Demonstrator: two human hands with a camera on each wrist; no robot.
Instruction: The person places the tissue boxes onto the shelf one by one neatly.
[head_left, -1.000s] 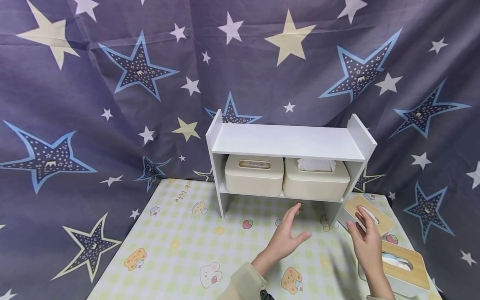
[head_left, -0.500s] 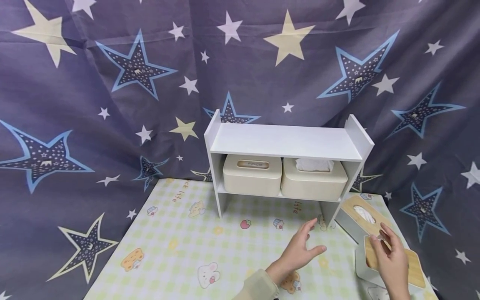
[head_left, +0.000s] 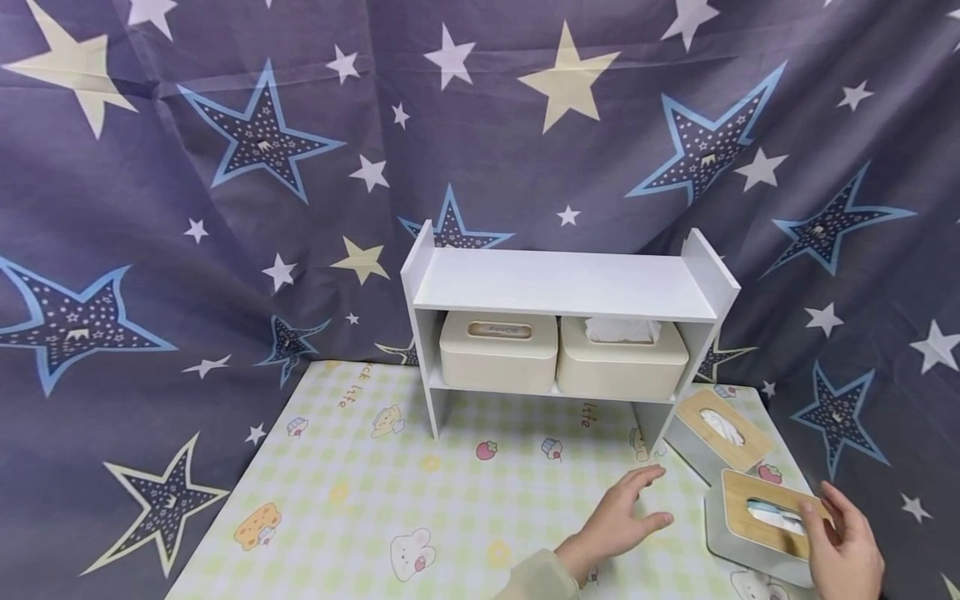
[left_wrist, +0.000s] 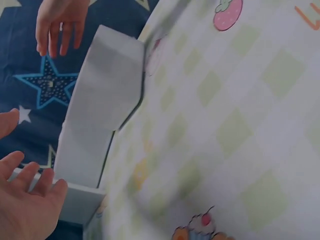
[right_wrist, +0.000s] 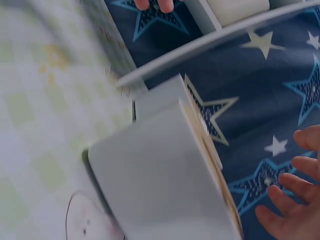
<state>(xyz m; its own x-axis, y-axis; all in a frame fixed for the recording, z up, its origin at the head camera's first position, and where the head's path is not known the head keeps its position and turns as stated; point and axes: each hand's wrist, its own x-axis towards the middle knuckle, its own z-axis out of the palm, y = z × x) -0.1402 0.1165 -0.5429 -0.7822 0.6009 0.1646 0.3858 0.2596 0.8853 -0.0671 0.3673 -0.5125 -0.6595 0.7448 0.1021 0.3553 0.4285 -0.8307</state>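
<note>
Two tissue boxes with pale bodies and wooden lids are at the table's right side. The nearer tissue box (head_left: 761, 546) has bluish-white tissue in its oval slot; the farther tissue box (head_left: 697, 446) sits behind it, beside the shelf. My right hand (head_left: 847, 546) is at the nearer box's right end, its thumb over part of the lid in the head view. In the right wrist view a gap shows between that hand (right_wrist: 297, 190) and the box. Left of the nearer box is my left hand (head_left: 615, 521), fingers extended, above the table and holding nothing.
A white two-tier shelf (head_left: 562, 283) stands at the back. On its lower tier are two cream tissue boxes, one at left (head_left: 498, 367) and one at right (head_left: 622, 371) with tissue showing. A checked cloth (head_left: 450, 500) covers the table; a starry curtain (head_left: 480, 150) hangs behind.
My right hand has moved rightward and nearer, from beside the farther box to the nearer box's right end. My left hand has shifted right and slightly nearer. The camera view has drifted slightly.
</note>
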